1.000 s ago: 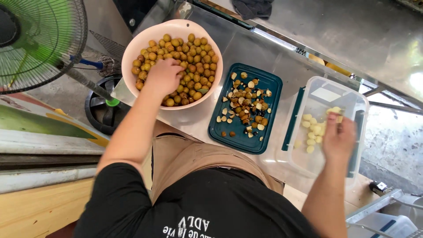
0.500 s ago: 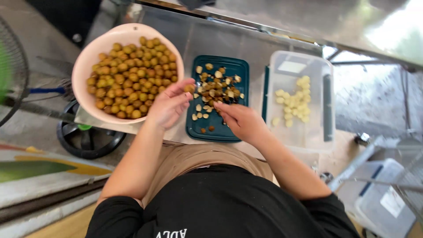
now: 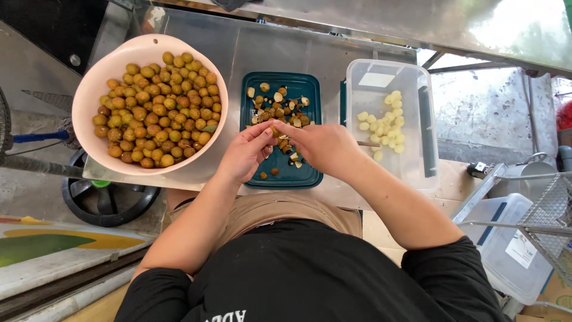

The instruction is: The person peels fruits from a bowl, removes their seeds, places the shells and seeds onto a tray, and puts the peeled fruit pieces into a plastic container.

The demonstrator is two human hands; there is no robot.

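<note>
My left hand (image 3: 247,152) and my right hand (image 3: 319,146) meet over the dark green tray (image 3: 310,98), fingertips pinching one small brown fruit (image 3: 274,129) between them. The tray holds brown shell pieces and dark seeds (image 3: 277,107). To its left a pink bowl (image 3: 89,95) is full of round brown fruits (image 3: 158,104). To its right a clear plastic container (image 3: 417,161) holds several peeled pale fruits (image 3: 381,122).
All three vessels sit on a steel counter (image 3: 333,50). A black fan base (image 3: 110,197) stands on the floor at the left. At the lower right are a clear lidded box (image 3: 506,250) and a wire rack (image 3: 551,226).
My left hand left the pink bowl with a fruit and my right hand left the clear container; both came together over the green tray. The camera view shifted right.
</note>
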